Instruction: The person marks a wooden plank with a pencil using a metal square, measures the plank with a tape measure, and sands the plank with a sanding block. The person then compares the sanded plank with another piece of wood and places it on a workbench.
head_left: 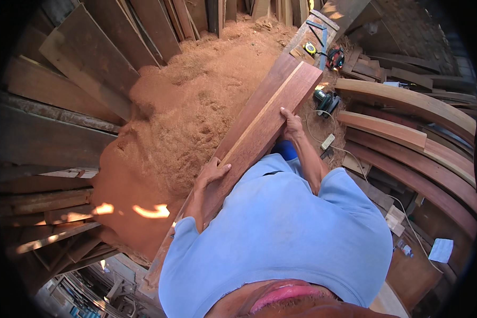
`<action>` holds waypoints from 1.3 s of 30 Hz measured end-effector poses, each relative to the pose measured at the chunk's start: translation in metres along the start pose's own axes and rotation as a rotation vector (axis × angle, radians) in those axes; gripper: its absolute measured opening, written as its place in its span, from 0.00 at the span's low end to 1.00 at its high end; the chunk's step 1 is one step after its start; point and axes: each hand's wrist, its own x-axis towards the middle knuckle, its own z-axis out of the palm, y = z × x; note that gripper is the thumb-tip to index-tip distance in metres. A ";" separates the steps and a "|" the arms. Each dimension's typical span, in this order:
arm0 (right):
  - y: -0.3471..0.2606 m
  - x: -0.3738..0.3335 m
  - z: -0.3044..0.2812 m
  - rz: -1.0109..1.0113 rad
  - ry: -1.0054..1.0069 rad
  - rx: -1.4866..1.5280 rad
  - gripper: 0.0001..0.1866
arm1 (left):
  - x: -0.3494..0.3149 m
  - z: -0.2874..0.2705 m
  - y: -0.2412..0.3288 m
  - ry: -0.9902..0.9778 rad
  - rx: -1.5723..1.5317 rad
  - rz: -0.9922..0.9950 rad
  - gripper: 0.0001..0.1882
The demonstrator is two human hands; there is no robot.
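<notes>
I wear a loose, light blue shirt [281, 228], plain across its broad front, with soft folds toward the far hem. Its neckline [249, 286] curves round at the near side. My left sleeve [184, 236] and right sleeve [344, 185] are short and wide, in the same blue. My left hand [213, 171] and right hand [292, 124] are bare. Deeper blue [285, 150] shows beyond the hem, its nature unclear.

Red-brn plank [270, 120] w/ pale lengthwise stripe, lt-blue shirt [281, 228], orange-brn sawdust [196, 106]; tape measure [309, 48] yel. & blk, power tool [326, 100] dk green.
</notes>
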 end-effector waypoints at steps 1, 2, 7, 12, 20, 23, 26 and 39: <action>-0.002 0.001 -0.007 0.009 -0.070 0.037 0.28 | 0.006 -0.007 -0.003 -0.082 -0.033 0.020 0.43; -0.003 -0.003 -0.008 0.028 -0.145 0.070 0.29 | 0.012 -0.014 -0.010 -0.162 -0.071 0.031 0.43; -0.022 -0.023 0.027 0.116 -0.352 0.210 0.29 | 0.015 0.000 -0.056 -0.315 -0.445 0.227 0.46; -0.012 -0.005 0.041 0.022 -0.215 0.316 0.34 | -0.017 0.000 -0.026 -0.115 -0.370 0.225 0.51; 0.017 0.029 0.049 -0.023 -0.123 0.224 0.34 | -0.047 -0.025 -0.013 0.152 -0.121 0.151 0.41; 0.016 0.048 0.027 0.160 -0.007 -0.191 0.30 | -0.047 -0.021 0.000 0.258 0.019 0.137 0.35; -0.009 0.014 0.050 0.169 -0.038 -0.290 0.25 | -0.049 -0.008 0.003 0.342 0.133 0.084 0.34; -0.177 0.149 -0.050 -0.572 0.194 -1.415 0.33 | -0.018 0.003 0.092 0.567 0.126 0.113 0.53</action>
